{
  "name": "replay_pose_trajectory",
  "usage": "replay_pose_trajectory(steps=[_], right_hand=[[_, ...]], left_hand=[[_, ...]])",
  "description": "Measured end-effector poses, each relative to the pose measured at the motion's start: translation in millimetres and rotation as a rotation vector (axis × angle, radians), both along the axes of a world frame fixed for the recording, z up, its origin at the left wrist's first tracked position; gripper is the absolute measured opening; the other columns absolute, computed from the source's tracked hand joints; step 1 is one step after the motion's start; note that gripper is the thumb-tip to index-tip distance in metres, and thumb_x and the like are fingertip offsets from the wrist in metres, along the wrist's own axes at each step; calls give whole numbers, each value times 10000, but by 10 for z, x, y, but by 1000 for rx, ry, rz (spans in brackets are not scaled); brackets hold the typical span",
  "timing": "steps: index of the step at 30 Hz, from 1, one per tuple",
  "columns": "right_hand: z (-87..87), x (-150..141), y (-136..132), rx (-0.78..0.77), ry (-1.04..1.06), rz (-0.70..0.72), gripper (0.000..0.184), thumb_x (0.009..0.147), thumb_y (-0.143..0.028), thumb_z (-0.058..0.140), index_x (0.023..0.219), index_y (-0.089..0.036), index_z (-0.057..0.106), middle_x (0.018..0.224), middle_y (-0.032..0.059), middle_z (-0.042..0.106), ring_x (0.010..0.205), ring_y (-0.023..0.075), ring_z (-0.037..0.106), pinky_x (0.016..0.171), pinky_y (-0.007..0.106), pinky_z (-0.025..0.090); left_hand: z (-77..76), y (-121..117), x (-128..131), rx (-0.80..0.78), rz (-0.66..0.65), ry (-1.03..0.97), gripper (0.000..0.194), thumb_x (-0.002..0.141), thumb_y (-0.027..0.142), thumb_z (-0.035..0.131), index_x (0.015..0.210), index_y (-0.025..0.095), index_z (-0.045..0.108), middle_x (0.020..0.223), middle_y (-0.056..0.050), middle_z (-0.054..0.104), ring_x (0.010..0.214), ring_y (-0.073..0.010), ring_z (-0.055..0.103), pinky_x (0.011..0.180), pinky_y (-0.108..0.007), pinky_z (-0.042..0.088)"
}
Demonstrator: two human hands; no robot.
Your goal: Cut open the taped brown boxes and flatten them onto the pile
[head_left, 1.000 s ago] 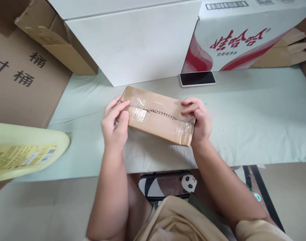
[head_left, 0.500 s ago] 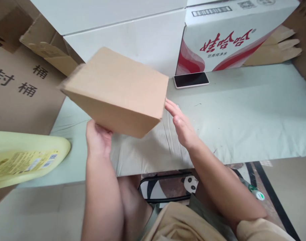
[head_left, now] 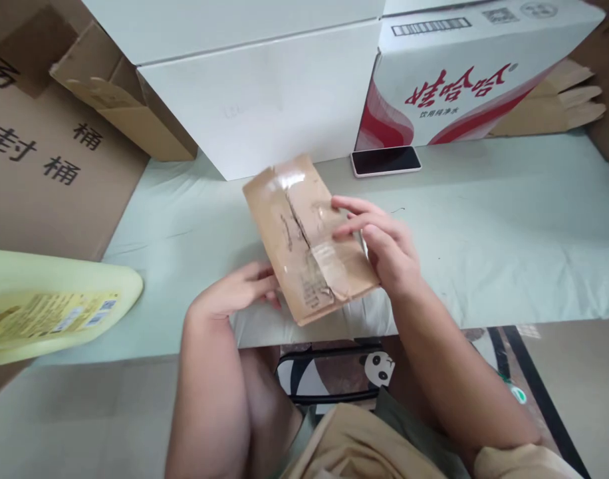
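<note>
A small brown cardboard box (head_left: 304, 246) is between my hands over the front part of the covered table, its taped face turned up toward me and slanted. Clear tape runs along a dark split seam on that face, near faint printed marks. My left hand (head_left: 242, 289) grips the box's left edge, with some fingertips hidden behind it. From the right, my right hand (head_left: 384, 243) holds the box, fingers on the taped face and thumb by the right edge. Whether the box's underside rests on the cloth is hidden.
A phone (head_left: 385, 161) lies beyond my right hand, against a white and red carton (head_left: 444, 93). Plain white boxes (head_left: 264, 100) stand at the back. Large brown cartons (head_left: 50, 159) and a pale yellow bottle (head_left: 60, 306) are at left. Pale green cloth (head_left: 494, 233) covers the table.
The box has turned, so its taped face shows instead of plain sides, and it has moved right and nearer me. My right fingers have come onto its face; my left hand has shifted right.
</note>
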State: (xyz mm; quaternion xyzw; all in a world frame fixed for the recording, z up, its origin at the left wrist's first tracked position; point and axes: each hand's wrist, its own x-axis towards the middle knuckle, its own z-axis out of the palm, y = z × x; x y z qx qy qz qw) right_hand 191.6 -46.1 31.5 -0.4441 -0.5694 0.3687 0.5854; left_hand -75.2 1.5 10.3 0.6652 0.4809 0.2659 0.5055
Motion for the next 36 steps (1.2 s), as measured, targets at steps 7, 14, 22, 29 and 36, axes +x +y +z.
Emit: replay_pose_trajectory(steps=[7,14,22,29,36], right_hand=[[-68,72,68,-211,83,204,343,828,-538,767,744,-228,645,1627,69,505,1515,335,471,1145,547,479],[-152,3,74,-235,113,298,334,898,-572,670,938,-240,656,1424,104,669,1244,263,674,985,454,562],[-328,203,170,-674,-804,-429,340,804,-438,649,1069,-226,656,991,110,712,863,296,662,761,442,525],[-377,204,193,-706,-805,-313,385,787,-242,637,1172,-218,624,894,57,719,775,251,665,689,372,481],[21,161,157,-219,-38,-361,363,978,-393,532,1333,-314,527,1003,17,694,479,95,486,455,290,428]], left_hand=[[-97,163,35,169,395,-267,760,767,765,704,1387,363,529,1507,-113,595,1346,-323,624,954,-440,596],[-74,105,138,270,338,-280,624,781,675,759,1273,352,554,1278,-74,647,1124,-299,673,928,-459,599],[-148,151,72,317,324,-203,623,791,699,705,1291,368,536,1227,-77,628,1136,-322,663,910,-468,618],[-108,120,129,310,349,-226,574,798,655,707,1260,354,551,1197,-74,636,1024,-282,671,880,-441,612],[-90,125,164,311,349,-225,580,788,641,707,1247,327,544,1148,-66,641,908,-238,654,795,-387,601]])
